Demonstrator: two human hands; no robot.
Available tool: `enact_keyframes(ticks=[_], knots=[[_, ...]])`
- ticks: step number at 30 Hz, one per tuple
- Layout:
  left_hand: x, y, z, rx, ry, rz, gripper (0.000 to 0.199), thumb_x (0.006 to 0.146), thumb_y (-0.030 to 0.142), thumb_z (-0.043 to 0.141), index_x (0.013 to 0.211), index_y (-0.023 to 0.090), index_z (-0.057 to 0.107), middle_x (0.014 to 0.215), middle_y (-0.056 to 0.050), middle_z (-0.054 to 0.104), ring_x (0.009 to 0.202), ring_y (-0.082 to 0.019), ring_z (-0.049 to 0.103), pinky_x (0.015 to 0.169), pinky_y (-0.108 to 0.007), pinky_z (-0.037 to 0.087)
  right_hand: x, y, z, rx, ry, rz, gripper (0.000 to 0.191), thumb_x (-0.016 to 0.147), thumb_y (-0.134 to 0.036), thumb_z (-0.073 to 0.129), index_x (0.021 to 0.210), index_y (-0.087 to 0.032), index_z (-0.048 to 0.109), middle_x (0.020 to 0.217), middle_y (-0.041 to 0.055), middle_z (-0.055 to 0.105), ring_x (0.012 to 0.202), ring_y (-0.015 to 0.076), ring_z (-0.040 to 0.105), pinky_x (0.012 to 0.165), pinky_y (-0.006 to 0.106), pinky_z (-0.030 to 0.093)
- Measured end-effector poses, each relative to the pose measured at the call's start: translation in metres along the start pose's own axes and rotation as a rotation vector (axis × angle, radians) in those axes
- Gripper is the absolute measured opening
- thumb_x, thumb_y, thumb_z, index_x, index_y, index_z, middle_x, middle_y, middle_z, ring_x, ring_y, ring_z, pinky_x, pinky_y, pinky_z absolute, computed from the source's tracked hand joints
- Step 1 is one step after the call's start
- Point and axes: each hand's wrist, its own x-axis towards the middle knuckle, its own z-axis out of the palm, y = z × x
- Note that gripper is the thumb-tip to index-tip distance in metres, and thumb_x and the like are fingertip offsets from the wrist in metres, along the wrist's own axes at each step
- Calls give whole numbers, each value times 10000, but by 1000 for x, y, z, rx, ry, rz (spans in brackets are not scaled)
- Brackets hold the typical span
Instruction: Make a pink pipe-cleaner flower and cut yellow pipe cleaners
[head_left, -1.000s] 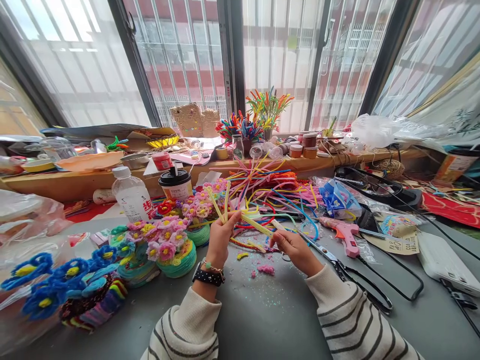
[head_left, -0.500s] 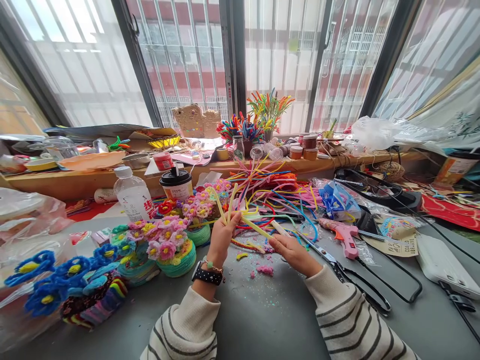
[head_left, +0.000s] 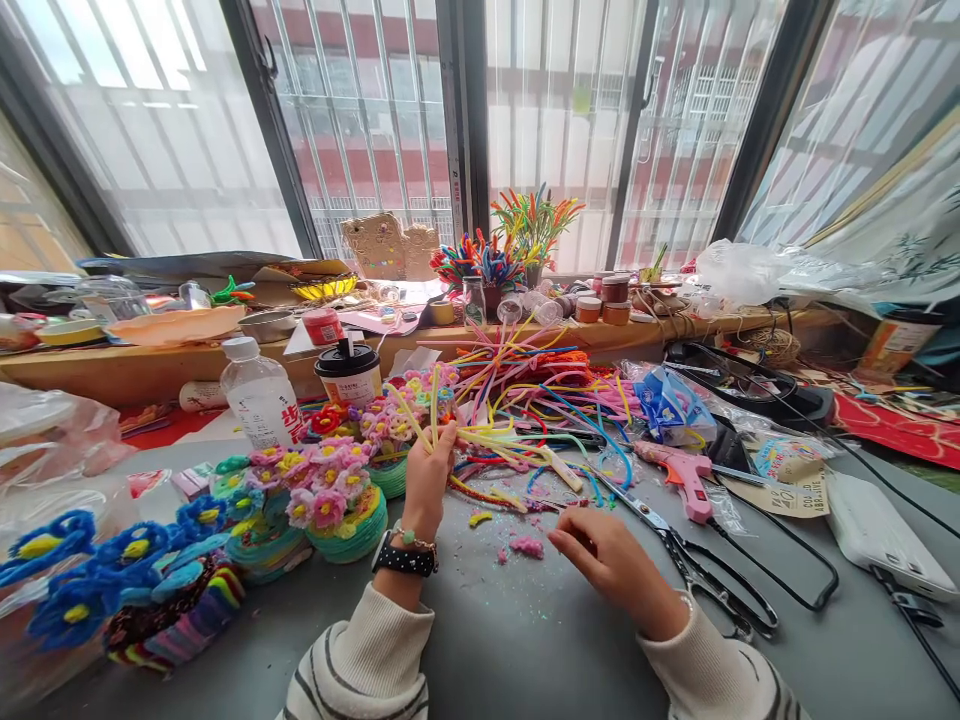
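Observation:
Pale yellow pipe cleaners point(head_left: 434, 405) stick up from my left hand point(head_left: 429, 482), whose fingers are closed around them. To the right, my right hand point(head_left: 611, 560) is just above the grey table, fingers loosely bent and apart, holding nothing. Near its fingertips lie pink fuzzy scraps point(head_left: 527, 547) and a small yellow piece point(head_left: 478, 519). Behind both hands spreads a pile of loose coloured pipe cleaners point(head_left: 540, 385). Left of my left hand stand pots of pink fuzzy flowers point(head_left: 328, 490).
Large scissors point(head_left: 694, 565) and a pink glue gun point(head_left: 686, 477) lie to the right, with a white power bank point(head_left: 889, 530) beyond. A plastic bottle point(head_left: 259, 395) and lidded cup point(head_left: 349, 375) stand back left. Blue fuzzy flowers point(head_left: 135, 550) are at the left.
My right hand has let go of the yellow pipe cleaner and moved right and down, its fingers now apart. My left hand has shifted slightly left, keeping its hold.

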Motion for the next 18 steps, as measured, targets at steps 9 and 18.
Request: enact_keyframes(ticks=[9, 18], knots=[[-3, 2, 7, -77, -35, -129, 277, 552, 343, 630, 660, 130, 490, 477, 43, 519, 330, -1, 254, 341, -157, 157, -97, 60, -44, -642, 296, 417, 236, 680, -332, 465, 851, -180, 524, 812, 91, 600, 706, 256, 547, 631, 377, 398], [-5, 1, 6, -108, -49, -173, 310, 538, 326, 638, 721, 124, 492, 590, -2, 592, 355, 0, 285, 350, -139, 197, -75, 67, -61, -554, -121, 641, 108, 565, -163, 459, 666, -175, 497, 649, 54, 568, 595, 212, 538, 507, 285, 341]])
